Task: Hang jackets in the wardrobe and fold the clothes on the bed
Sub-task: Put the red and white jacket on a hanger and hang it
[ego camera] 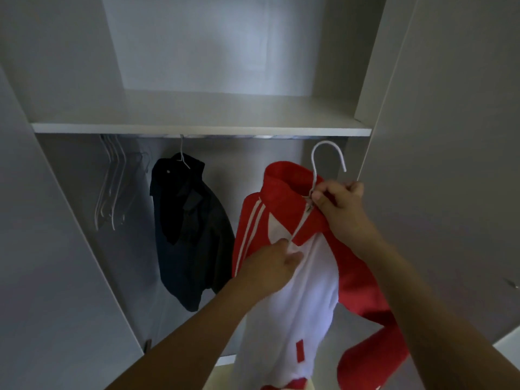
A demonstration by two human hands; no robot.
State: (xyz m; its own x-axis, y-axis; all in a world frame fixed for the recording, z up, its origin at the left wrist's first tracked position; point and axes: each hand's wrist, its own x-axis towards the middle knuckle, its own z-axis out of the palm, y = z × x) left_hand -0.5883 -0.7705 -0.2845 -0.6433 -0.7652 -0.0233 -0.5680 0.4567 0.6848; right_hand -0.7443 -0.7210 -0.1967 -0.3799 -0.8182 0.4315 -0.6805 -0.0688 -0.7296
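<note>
A red and white track jacket (306,280) hangs on a white wire hanger (326,161) in front of the open wardrobe. My right hand (340,204) pinches the hanger's neck and the jacket's collar at the zip top. My left hand (270,268) grips the jacket's front at the zip, lower down. The hanger's hook is free in the air, below and right of the rail (239,136). A dark jacket (191,229) hangs on its own hanger from the rail, to the left.
Several bare wire hangers (112,181) hang at the rail's left end. A white shelf (197,128) runs above the rail. The wardrobe's open doors (450,164) flank the opening on both sides.
</note>
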